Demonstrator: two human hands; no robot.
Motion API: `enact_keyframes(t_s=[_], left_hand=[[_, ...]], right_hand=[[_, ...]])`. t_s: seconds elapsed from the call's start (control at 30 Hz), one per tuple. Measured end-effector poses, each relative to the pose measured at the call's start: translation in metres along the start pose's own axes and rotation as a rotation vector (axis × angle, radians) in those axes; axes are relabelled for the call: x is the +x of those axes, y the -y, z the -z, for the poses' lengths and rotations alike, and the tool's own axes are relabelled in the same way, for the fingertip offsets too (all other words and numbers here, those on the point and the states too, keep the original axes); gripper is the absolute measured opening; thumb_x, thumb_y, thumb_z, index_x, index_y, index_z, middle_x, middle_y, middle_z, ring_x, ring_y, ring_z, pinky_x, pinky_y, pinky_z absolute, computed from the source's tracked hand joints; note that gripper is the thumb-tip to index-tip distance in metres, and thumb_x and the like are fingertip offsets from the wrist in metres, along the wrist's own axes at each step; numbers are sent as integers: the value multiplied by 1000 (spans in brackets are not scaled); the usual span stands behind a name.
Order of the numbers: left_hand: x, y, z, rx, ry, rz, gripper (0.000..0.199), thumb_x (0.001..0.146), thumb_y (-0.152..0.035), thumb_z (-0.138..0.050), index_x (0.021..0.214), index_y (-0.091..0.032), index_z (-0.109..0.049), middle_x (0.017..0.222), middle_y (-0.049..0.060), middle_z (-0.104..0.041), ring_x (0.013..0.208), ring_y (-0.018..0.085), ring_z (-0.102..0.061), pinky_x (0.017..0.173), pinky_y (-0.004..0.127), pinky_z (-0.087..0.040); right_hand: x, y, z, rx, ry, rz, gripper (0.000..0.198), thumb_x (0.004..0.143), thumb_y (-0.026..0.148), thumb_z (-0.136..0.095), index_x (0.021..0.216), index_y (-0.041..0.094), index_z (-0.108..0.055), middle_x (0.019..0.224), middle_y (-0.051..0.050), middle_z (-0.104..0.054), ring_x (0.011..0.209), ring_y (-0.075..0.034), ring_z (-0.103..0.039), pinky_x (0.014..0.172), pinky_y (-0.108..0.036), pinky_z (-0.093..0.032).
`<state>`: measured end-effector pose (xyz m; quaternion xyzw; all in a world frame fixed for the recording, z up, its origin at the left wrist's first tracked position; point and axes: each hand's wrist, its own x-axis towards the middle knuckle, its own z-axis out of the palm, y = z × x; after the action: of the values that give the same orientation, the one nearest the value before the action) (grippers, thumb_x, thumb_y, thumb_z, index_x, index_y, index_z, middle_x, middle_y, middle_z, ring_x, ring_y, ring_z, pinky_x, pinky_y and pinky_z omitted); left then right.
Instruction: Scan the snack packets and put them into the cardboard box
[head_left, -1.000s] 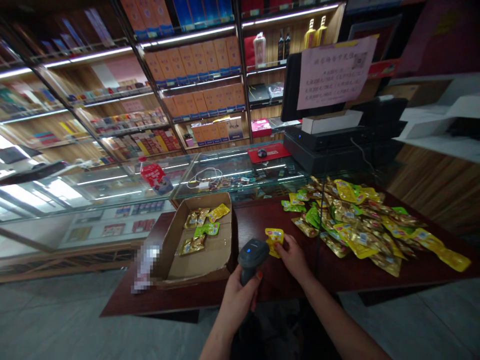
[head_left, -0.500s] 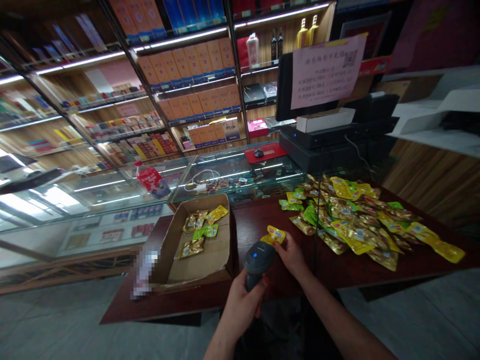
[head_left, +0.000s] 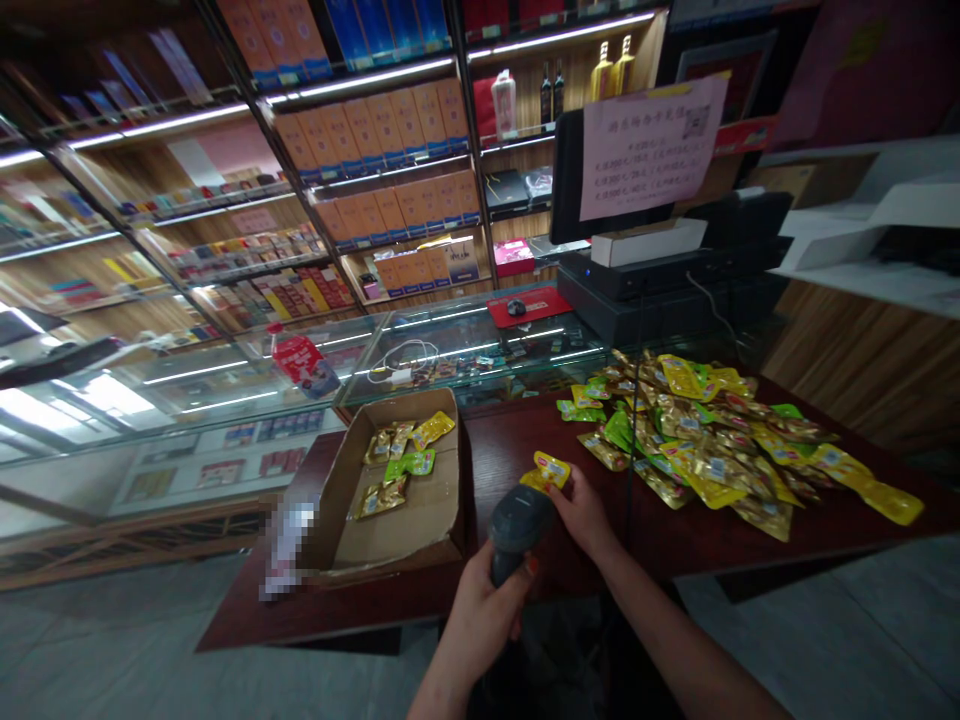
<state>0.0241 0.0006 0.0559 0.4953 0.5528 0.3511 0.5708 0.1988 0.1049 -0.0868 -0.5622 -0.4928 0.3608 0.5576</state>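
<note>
My left hand (head_left: 487,610) is wrapped round the grip of a dark barcode scanner (head_left: 521,517), whose head points away toward a yellow snack packet (head_left: 551,467). That packet is pinched in my right hand (head_left: 585,512), just beyond the scanner's head; its lower part is partly covered by the scanner and fingers. To the left, an open cardboard box (head_left: 431,515) holds several small gold, green and yellow packets (head_left: 410,463). On the right of the table lies a loose pile of similar packets (head_left: 705,440).
The dark red table (head_left: 510,430) meets a glass display counter (head_left: 450,330) bearing a white cable (head_left: 405,360), a mouse (head_left: 516,307) on a red pad and a red-labelled jug (head_left: 300,358). A monitor (head_left: 568,180) with a pink notice stands at the back right. Stocked shelves line the wall.
The blue light on top of the scanner has gone out. Both hands, the scanner and the packet hold nearly the same place; the view has shifted very slightly.
</note>
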Motion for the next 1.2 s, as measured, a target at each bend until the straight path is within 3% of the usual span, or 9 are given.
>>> enact_keyframes(t_s=[0.23, 0.43, 0.53, 0.63, 0.8, 0.93, 1.07, 1.13, 1.2], left_hand=[[4, 12, 4, 12, 11, -23, 36, 81, -51, -66, 86, -17, -57, 48, -10, -45, 34, 6, -35, 35, 18, -30], [25, 46, 3, -79, -96, 47, 46, 75, -60, -68, 89, -18, -56, 45, -11, -45, 30, 7, -37, 31, 18, -29], [33, 62, 6, -129, -123, 89, 49, 72, -62, -69, 90, -18, -56, 46, -10, -47, 29, 8, -38, 30, 19, -30], [36, 69, 9, -180, -126, 74, 46, 72, -60, -70, 90, -19, -56, 46, -10, -48, 29, 8, -38, 31, 19, -30], [33, 69, 9, -193, -75, 35, 33, 75, -48, -71, 85, -20, -56, 45, -10, -47, 31, 8, -37, 34, 21, -30], [31, 70, 10, -182, -94, 44, 31, 78, -47, -68, 86, -20, -55, 45, -9, -48, 32, 10, -40, 33, 21, -31], [30, 72, 12, -163, -88, 49, 32, 79, -47, -67, 91, -20, -56, 44, -9, -48, 31, 11, -41, 33, 22, -31], [30, 72, 13, -152, -97, 54, 32, 78, -48, -67, 89, -20, -56, 43, -9, -48, 31, 10, -40, 33, 21, -30], [30, 73, 13, -149, -114, 52, 33, 78, -49, -68, 87, -20, -55, 43, -10, -47, 31, 9, -40, 33, 21, -30]], right_hand=[[0, -2, 0, 9, 19, -14, 43, 82, 41, -60, 119, 21, -54, 113, -11, -72, 104, -27, -70, 92, -44, -55], [5, -2, 3, 58, -51, -85, 48, 76, 45, -66, 116, 19, -59, 108, -12, -75, 97, -29, -72, 84, -44, -59], [16, 12, 4, 159, -99, -157, 47, 75, 47, -66, 112, 18, -63, 105, -11, -76, 90, -29, -74, 71, -39, -62], [29, 47, -3, 233, -102, -160, 49, 75, 49, -67, 115, 20, -63, 108, -10, -75, 88, -27, -74, 59, -33, -61], [51, 114, -58, 253, 280, 2, 48, 75, 43, -72, 117, 21, -65, 107, -6, -75, 84, -23, -73, 68, -34, -62], [54, 132, -130, 51, 528, 107, 35, 69, 28, -80, 103, 22, -72, 88, -3, -77, 75, -20, -72, 67, -31, -60], [48, 134, -183, 8, 569, 118, 33, 68, 20, -79, 100, 22, -72, 82, -1, -75, 67, -18, -71, 59, -28, -59], [49, 135, -187, 19, 539, 131, 39, 72, 20, -75, 110, 23, -70, 95, -3, -76, 71, -17, -72, 64, -28, -59], [53, 130, -169, 22, 467, 167, 42, 78, 19, -68, 119, 24, -66, 109, -5, -73, 80, -16, -73, 75, -30, -59]])
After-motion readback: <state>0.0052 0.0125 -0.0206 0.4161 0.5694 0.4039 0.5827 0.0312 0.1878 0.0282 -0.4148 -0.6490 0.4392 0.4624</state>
